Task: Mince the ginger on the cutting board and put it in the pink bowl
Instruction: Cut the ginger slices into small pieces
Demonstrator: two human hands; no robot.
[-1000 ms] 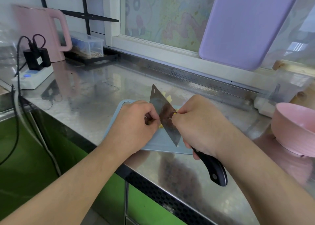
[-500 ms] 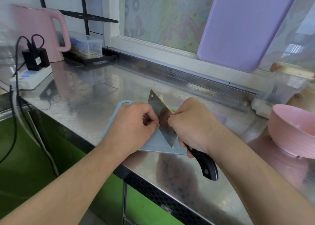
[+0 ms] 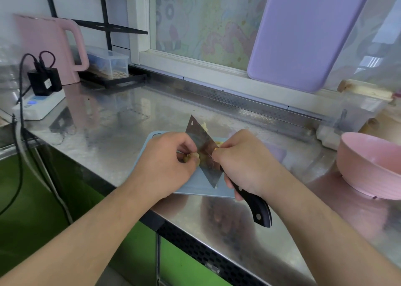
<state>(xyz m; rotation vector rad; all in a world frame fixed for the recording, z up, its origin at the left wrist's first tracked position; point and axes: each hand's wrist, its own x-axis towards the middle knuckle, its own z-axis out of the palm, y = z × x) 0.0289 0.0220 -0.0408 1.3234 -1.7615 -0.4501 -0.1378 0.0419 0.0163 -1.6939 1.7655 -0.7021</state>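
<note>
Right hand [image 3: 245, 162] grips the black-handled steel cleaver [image 3: 204, 153], blade upright on the pale blue plastic cutting board [image 3: 195, 190]. Left hand [image 3: 169, 164] pinches the yellowish ginger [image 3: 192, 156] against the blade, evidently steadying it for slicing. Pink round bowl [image 3: 366, 166] stands well apart, right.

I'm in a home kitchen: a stainless steel countertop [image 3: 121, 121] runs under a window [image 3: 206, 23] with a cartoon film on the glass, a pink electric kettle [image 3: 50, 49] and power strip [image 3: 39, 105] far left, a lilac cutting board [image 3: 308, 32] leaning on the sill, green cabinet fronts [image 3: 26, 201] below
</note>
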